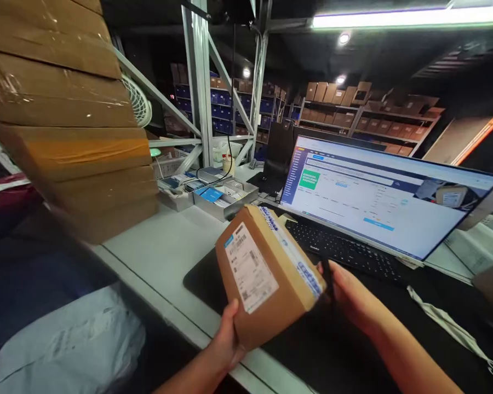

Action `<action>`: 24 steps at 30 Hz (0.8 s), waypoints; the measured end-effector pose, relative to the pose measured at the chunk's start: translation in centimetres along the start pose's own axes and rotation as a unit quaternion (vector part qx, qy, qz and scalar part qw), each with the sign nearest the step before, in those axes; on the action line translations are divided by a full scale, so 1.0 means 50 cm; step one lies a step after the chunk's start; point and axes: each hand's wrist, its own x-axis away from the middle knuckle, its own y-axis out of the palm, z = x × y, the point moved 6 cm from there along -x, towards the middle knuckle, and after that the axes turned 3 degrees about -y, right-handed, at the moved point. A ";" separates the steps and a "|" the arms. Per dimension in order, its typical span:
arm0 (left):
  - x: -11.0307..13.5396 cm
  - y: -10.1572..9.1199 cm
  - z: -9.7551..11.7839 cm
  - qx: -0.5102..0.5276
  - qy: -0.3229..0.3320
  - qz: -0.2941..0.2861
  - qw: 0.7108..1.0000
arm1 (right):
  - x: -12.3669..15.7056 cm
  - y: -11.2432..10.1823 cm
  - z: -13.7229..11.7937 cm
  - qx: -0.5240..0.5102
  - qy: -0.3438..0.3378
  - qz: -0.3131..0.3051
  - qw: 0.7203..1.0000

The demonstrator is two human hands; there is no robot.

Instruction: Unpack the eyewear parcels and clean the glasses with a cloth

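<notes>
Clamping a taped cardboard box near its lower corner with the left hand, tilted above the black mat before the keyboard, with its white label in view. Holding the right hand just beside the box's right end, at a dark blurred object (impossible to say whether gripped, with fingertips partly hidden).

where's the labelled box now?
Head view, lower centre: the labelled box is in the left hand, tilted above the black mat, left of the right hand.

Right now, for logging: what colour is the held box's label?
White label with blue corner, in head view.
</notes>
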 end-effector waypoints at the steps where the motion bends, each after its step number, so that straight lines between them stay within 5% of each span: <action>1: -0.004 0.004 -0.002 -0.066 -0.007 0.017 0.998 | -0.007 0.029 -0.011 -0.015 -0.006 -0.006 1.000; 5: -0.024 0.033 0.027 -0.351 -0.006 0.004 0.936 | -0.047 0.048 -0.070 0.015 -0.033 0.022 0.999; 9: -0.005 0.045 0.033 -0.420 -0.046 -0.041 0.906 | -0.076 0.069 -0.075 0.059 0.013 -0.074 0.995; 11: 0.015 0.057 0.055 -0.464 0.005 -0.052 0.884 | -0.084 0.071 -0.063 0.086 0.017 -0.078 0.993; 13: 0.031 0.079 0.115 -0.547 0.162 -0.021 0.821 | -0.092 0.060 -0.050 0.131 0.008 -0.058 0.990; 15: 0.040 0.097 0.189 -0.627 0.323 0.063 0.706 | -0.103 0.041 -0.036 0.192 0.001 -0.040 0.980; 17: 0.019 0.100 0.242 -0.675 0.365 0.140 0.626 | -0.116 0.017 -0.024 0.246 0.002 -0.025 0.969; 21: -0.059 0.100 0.245 -0.738 0.300 0.093 0.598 | -0.137 -0.028 -0.037 0.333 -0.012 0.033 0.942; 24: -0.052 0.098 0.214 -0.740 0.314 0.129 0.581 | -0.138 -0.032 -0.083 0.406 -0.037 0.072 0.911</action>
